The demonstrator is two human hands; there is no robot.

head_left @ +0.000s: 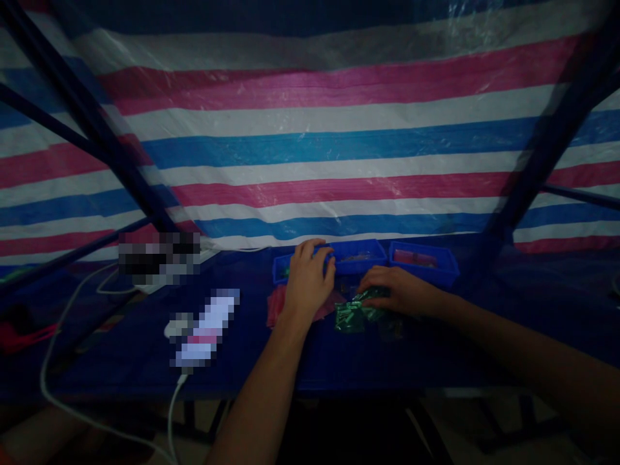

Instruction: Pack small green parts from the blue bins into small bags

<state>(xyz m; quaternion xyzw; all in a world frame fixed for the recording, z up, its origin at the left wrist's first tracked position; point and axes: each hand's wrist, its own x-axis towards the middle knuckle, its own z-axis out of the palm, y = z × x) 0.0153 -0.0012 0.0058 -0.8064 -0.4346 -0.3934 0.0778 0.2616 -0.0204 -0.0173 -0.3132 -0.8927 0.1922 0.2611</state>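
My left hand point(310, 274) is over the near side of a blue plastic tray point(363, 254), above some pink plastic bags point(276, 307). Its fingers are bent but apart, and nothing shows between them. On the table to the right, my right hand point(394, 289) has its thumb and fingers around a green plastic bag point(372, 312). Beside it lies another green see-through bag point(349, 318) with several small pale pieces inside. Dim light hides what the pieces are.
A second blue tray point(448, 261) holding a pink item stands at the back right. To the left lie a lit phone point(208, 329) on a white cable point(174, 400), a white round object point(178, 327) and a power strip point(169, 274). Dark metal posts and a striped sheet point(339, 148) stand behind.
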